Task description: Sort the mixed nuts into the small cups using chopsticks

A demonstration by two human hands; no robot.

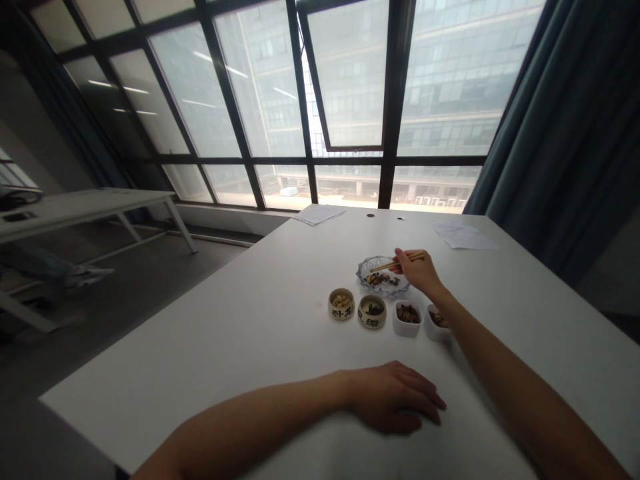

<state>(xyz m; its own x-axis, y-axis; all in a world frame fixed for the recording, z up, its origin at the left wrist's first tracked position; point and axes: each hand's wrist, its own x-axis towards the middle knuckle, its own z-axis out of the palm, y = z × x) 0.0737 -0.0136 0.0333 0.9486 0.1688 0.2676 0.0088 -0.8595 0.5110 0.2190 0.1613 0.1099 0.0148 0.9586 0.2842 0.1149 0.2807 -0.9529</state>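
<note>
My right hand grips a pair of wooden chopsticks, their tips over a clear glass bowl with a scalloped rim. Small dark and yellowish pieces lie in that bowl; whether the tips pinch one I cannot tell. Nearer to me stand a round cup of pale nuts, a second round cup with dark bits, and a square white dish of brown pieces. Another white dish is partly behind my right forearm. My left hand rests flat on the table, fingers stretched out, holding nothing.
The white table reaches to the window wall. Papers lie at its far left corner and more papers at the far right. A dark round disc sits near the far edge. Another table stands left; a blue curtain hangs right.
</note>
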